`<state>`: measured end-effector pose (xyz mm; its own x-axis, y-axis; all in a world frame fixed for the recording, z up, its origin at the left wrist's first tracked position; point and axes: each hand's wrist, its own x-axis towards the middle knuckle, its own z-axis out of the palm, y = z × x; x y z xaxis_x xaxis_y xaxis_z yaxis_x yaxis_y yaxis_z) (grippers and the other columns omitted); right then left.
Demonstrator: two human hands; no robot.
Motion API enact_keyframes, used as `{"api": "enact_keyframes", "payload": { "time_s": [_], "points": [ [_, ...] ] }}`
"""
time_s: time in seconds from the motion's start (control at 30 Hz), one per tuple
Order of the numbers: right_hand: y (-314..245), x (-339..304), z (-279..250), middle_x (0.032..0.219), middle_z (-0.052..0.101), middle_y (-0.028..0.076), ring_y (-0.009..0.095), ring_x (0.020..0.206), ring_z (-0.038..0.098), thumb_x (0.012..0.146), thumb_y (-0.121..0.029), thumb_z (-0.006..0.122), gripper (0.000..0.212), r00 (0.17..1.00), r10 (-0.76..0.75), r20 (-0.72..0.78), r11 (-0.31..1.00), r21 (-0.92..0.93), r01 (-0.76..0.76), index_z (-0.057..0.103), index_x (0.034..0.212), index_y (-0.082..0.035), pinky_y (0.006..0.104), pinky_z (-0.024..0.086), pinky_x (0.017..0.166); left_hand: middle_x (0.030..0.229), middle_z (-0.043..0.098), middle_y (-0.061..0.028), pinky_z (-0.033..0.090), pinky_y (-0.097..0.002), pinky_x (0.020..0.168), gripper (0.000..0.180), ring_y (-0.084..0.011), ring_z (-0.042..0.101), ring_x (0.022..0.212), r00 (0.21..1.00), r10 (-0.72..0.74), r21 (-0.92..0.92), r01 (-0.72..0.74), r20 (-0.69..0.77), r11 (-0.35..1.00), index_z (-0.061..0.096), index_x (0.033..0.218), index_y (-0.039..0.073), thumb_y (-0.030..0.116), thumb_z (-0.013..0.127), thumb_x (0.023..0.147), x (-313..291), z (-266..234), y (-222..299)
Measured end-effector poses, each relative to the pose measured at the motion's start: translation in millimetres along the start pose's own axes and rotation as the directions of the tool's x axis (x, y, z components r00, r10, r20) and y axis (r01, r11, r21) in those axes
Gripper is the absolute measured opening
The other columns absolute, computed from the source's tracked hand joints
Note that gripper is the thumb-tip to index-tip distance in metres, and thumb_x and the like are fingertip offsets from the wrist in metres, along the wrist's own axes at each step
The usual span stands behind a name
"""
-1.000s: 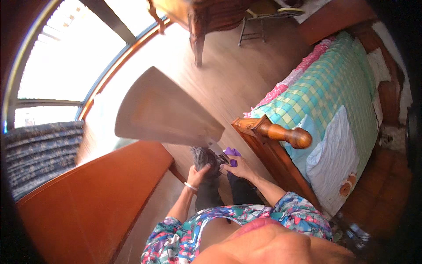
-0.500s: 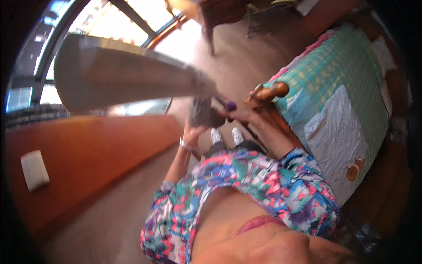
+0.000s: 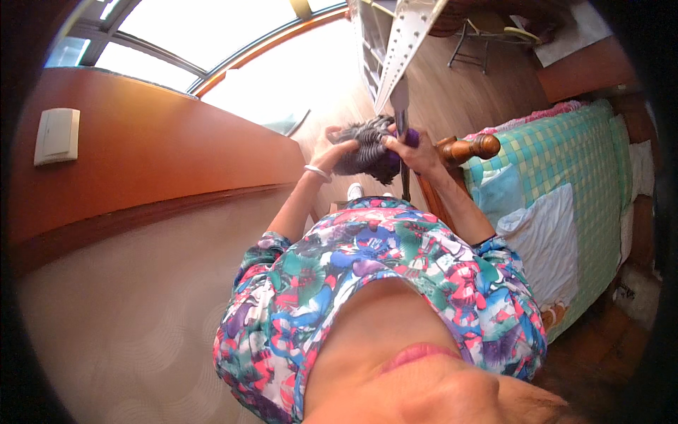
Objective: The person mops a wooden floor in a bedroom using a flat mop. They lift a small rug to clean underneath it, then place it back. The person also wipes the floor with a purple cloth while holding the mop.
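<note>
Both hands work a grey, ridged duster head at the base of a long pale blade-like panel.

The left hand has its grip closed on the near side of the grey duster head, a bracelet at the wrist; the right hand clasps the purple handle on the far side, fingers wrapped shut. The duster sits between the hands, held up in front of the patterned shirt, just beside the wooden bedpost of the checked bed. Half a second ago the pale panel lay broad and sideways across the view; now it stands narrow and steep above the hands, and a wall switch shows on the orange wall.
</note>
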<state>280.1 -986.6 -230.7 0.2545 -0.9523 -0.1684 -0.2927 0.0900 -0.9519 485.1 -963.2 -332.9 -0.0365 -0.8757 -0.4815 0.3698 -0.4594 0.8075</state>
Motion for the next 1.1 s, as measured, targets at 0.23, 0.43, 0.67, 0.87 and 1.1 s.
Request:
{"api": "enact_keyframes", "payload": {
  "time_s": [0.23, 0.43, 0.67, 0.87, 1.1],
  "points": [
    [43, -3, 10, 0.064, 0.055, -0.005, 0.004, 0.060, 0.049, 0.083, -0.015, 0.073, 0.018, 0.997, 0.044, 0.058, 0.985, -0.172, -0.034, 0.063, 0.072, -0.004, 0.0246, 0.042, 0.054, 0.101, 0.066, -0.0048, 0.051, -0.0312, 0.073, 0.037, -0.0142, 0.062, 0.091, 0.946, 0.154, 0.699, -0.315, 0.285, 0.641, 0.061, 0.119, 0.006, 0.023, 0.061, 0.086, 34, 4, -44],
    [40, 4, 3, 0.073, 0.061, -0.006, 0.004, 0.066, 0.055, 0.087, -0.014, 0.070, 0.013, 0.983, 0.185, -0.015, 0.972, -0.142, -0.185, 0.069, 0.084, -0.001, 0.0219, 0.045, 0.059, 0.110, 0.064, -0.0072, 0.049, -0.0294, 0.082, 0.033, -0.0142, 0.061, 0.094, 0.930, -0.042, -0.312, 0.165, 0.365, 0.936, 0.060, 0.124, 0.003, 0.014, 0.052, 0.095, 37, -11, -46],
    [31, 1, 9, 0.058, 0.060, -0.001, 0.009, 0.054, 0.059, 0.085, -0.030, 0.072, 0.024, 0.983, 0.124, -0.139, 0.985, -0.105, -0.139, 0.067, 0.082, -0.008, 0.0282, 0.046, 0.054, 0.080, 0.068, -0.0051, 0.048, -0.0251, 0.065, 0.022, -0.0093, 0.060, 0.071, 0.753, 0.651, 0.312, -0.597, -0.097, 0.739, 0.070, 0.105, 0.004, 0.003, 0.055, 0.088, 7, -19, 9],
    [35, -3, 15, 0.068, 0.066, 0.013, 0.034, 0.068, 0.067, 0.077, -0.029, 0.076, 0.026, 0.971, -0.136, -0.197, 0.859, -0.512, 0.017, 0.062, 0.088, -0.011, 0.0433, 0.050, 0.059, 0.090, 0.057, -0.0035, 0.047, -0.0196, 0.064, 0.034, -0.0065, 0.056, 0.074, 0.611, 0.790, 0.159, -0.786, 0.048, 0.598, 0.055, 0.113, 0.001, -0.016, 0.054, 0.084, -35, 18, 70],
    [35, 0, 29, 0.081, 0.066, 0.019, 0.041, 0.078, 0.065, 0.077, -0.022, 0.076, 0.034, 0.966, -0.256, -0.027, 0.819, -0.538, 0.202, 0.057, 0.102, -0.009, 0.0473, 0.050, 0.066, 0.071, 0.057, -0.0233, 0.044, -0.0424, 0.057, 0.013, -0.0446, 0.056, 0.067, 0.456, 0.890, 0.510, -0.769, 0.017, 0.385, 0.055, 0.097, -0.004, -0.004, 0.051, 0.085, -21, 39, 106]
  ]
}}
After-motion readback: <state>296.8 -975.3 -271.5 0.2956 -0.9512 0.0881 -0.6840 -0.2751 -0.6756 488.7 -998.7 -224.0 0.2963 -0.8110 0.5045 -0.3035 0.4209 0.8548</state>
